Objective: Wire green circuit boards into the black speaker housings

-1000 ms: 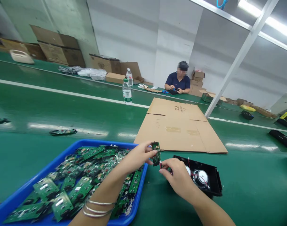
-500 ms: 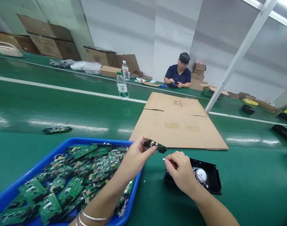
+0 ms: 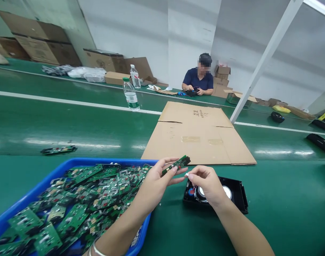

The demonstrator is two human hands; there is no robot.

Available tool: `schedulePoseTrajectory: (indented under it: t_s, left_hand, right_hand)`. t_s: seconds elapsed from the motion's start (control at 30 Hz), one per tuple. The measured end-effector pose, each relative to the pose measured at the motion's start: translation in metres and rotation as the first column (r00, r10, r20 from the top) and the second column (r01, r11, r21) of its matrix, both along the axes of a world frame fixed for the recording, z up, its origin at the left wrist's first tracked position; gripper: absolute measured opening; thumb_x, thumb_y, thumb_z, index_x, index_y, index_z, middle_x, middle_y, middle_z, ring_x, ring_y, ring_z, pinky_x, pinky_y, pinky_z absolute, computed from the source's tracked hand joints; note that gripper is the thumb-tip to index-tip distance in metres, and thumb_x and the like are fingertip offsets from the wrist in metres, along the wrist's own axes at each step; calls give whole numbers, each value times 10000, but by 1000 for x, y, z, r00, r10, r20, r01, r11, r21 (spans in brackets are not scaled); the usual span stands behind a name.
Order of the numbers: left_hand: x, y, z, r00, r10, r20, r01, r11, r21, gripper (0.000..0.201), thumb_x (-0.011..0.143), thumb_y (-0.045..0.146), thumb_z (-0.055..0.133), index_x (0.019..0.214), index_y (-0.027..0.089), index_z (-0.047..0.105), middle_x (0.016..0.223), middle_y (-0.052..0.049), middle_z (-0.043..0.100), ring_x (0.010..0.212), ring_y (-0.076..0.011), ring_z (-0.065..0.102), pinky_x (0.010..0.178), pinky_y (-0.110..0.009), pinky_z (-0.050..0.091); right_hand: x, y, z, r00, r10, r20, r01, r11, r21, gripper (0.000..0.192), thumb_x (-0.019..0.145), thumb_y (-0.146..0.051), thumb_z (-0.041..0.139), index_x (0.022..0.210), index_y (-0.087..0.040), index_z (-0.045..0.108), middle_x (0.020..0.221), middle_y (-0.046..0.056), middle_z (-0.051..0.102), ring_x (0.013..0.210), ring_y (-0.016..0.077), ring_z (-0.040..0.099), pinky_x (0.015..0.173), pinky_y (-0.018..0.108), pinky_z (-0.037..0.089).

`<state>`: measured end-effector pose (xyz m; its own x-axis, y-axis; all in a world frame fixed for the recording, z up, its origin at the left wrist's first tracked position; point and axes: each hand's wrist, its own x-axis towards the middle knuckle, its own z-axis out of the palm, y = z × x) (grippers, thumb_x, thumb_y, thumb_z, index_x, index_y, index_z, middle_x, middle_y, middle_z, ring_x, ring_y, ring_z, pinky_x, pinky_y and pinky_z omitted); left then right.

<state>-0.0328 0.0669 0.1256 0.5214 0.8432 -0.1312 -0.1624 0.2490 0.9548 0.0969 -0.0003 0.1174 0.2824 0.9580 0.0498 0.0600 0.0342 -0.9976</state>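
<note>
Pale walls [image 3: 130,28] rise behind your green table [image 3: 285,199], where a co-worker [image 3: 198,80] handles a dark item on the far side. Your left hand [image 3: 159,175] pinches a circuit board [image 3: 178,165], tilted, by the near edge of a flat cardboard sheet [image 3: 205,151]. Your right hand [image 3: 209,183] pinches a small white connector [image 3: 187,175] near the board; you cannot tell whether your left fingertips touch it. Beneath your right hand lies an open black housing [image 3: 239,201] with round speakers [image 3: 227,192]. Leftward, a blue tray [image 3: 52,173] holds heaped green boards [image 3: 74,217].
</note>
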Motion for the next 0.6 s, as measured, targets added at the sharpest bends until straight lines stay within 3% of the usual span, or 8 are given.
schedulePoseTrajectory:
  t_s: [0.07, 0.17, 0.27, 0.47, 0.6]
  left_hand:
    - [0, -3, 3, 998, -42, -54, 45, 997, 65, 483, 616, 455, 659, 987, 163, 557, 1083, -88, 599, 886, -267, 639, 772, -389, 553]
    - [0, -7, 5, 989, -64, -137, 83, 987, 138, 445, 617, 472, 638, 946, 174, 606, 957, -66, 655, 844, -271, 644, 757, -385, 553]
    - [0, -9, 6, 978, -72, -198, 114, 972, 208, 408, 645, 460, 591, 948, 188, 622, 951, -59, 667, 857, -269, 636, 755, -369, 548]
    - [-3, -11, 3, 934, -38, -356, 179, 910, 374, 387, 729, 402, 480, 1028, 188, 602, 1078, -58, 643, 1049, -262, 563, 877, -337, 482]
    - [-1, -13, -1, 932, -46, -360, 211, 876, 434, 394, 767, 386, 441, 1071, 178, 579, 1120, -60, 625, 1109, -245, 522, 918, -322, 446]
  right_hand:
    - [-3, -2, -1, 929, -146, 339, 100, 983, 151, 145, 707, -267, 545, 583, -197, 576, 534, -19, 515, 554, 119, 432, 551, 262, 340]
    - [-8, -4, -6, 656, -352, 668, 80, 912, 403, 191, 767, -168, 484, 589, -188, 550, 531, -17, 511, 600, 127, 415, 640, 287, 312]
    - [-11, -3, -11, 495, -466, 734, 52, 859, 510, 213, 798, -135, 457, 602, -177, 529, 552, -14, 520, 595, 121, 397, 630, 280, 283]
    - [-11, -3, -13, 278, -502, 819, -7, 852, 524, 308, 837, -112, 404, 541, -174, 464, 511, -8, 455, 577, 131, 367, 611, 286, 246]
    - [-11, -3, -16, 190, -530, 826, -20, 839, 543, 323, 854, -108, 391, 546, -174, 460, 522, 3, 453, 586, 142, 367, 608, 293, 244]
